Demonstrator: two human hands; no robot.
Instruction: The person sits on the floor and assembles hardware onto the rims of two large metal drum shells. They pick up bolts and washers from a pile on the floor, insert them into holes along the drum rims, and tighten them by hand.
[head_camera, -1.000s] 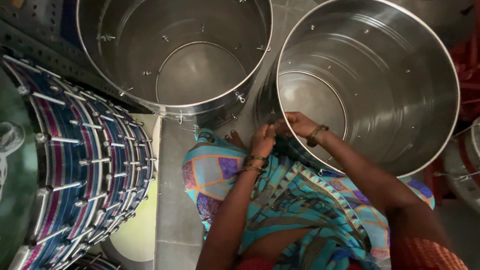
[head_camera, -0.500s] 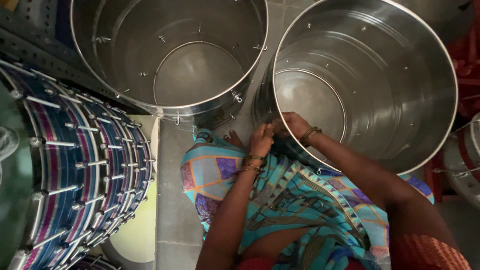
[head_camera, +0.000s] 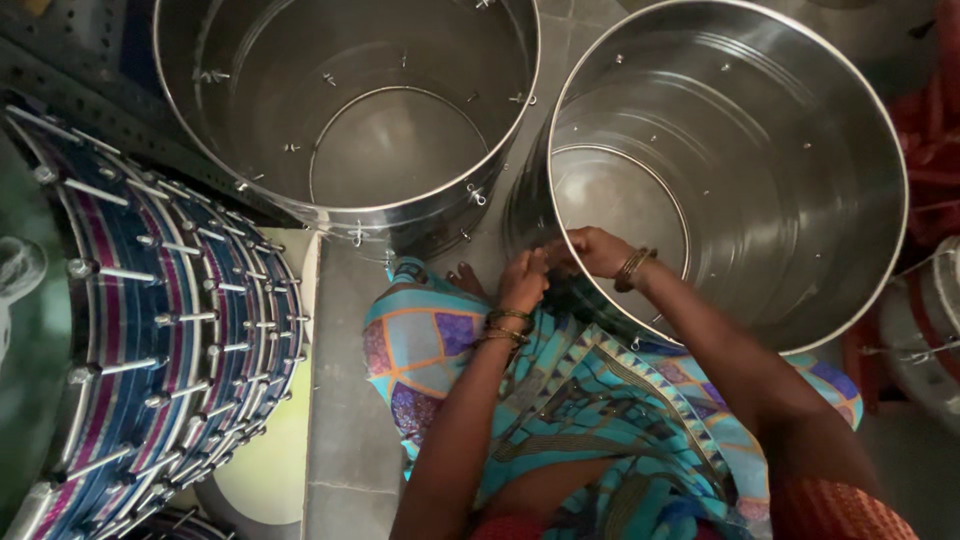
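Both hands, left hand (head_camera: 524, 282) & right hand (head_camera: 596, 250), pinch closed on near rim of right steel drum shell (head_camera: 800, 150); best worked w/ steady, small finger moves.

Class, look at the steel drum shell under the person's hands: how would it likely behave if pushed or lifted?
The right shell is thin sheet steel and open, so probably light for its bulk and rigid. Its polished wall looks slippery; the rim, where the left hand and right hand meet, seems the surer hold. Standing on end it should slide; on its side it would likely roll.
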